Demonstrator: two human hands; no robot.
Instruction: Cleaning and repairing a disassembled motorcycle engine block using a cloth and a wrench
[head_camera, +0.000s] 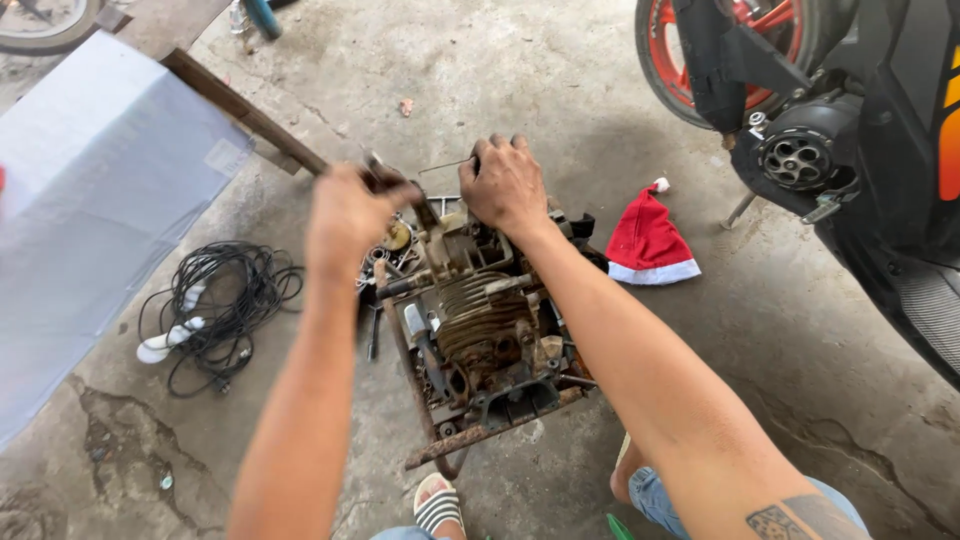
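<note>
The small engine (485, 330), greasy and rust-brown with cooling fins, sits in a rusted metal frame (450, 440) on the concrete floor (500, 80), between the person's forearms. The left hand (345, 215) is clenched around a dark tool handle (395, 183) at the engine's upper left; the tool's working end is hidden behind the fist and the engine top. The right hand (505, 185) grips the engine's far top edge, its fingers (495, 145) curled over so what they hold cannot be made out. Small loose parts (385, 255) beside the engine are too cluttered to identify.

A scooter (850, 130) is cut off by the right edge, close by. A red-and-white pointed hat (648, 245) lies between it and the engine. To the left lies a tangled black cable (225, 300) and a pale blue sheet (90, 210) with a small white label, partly out of frame. Bare floor opens beyond the engine.
</note>
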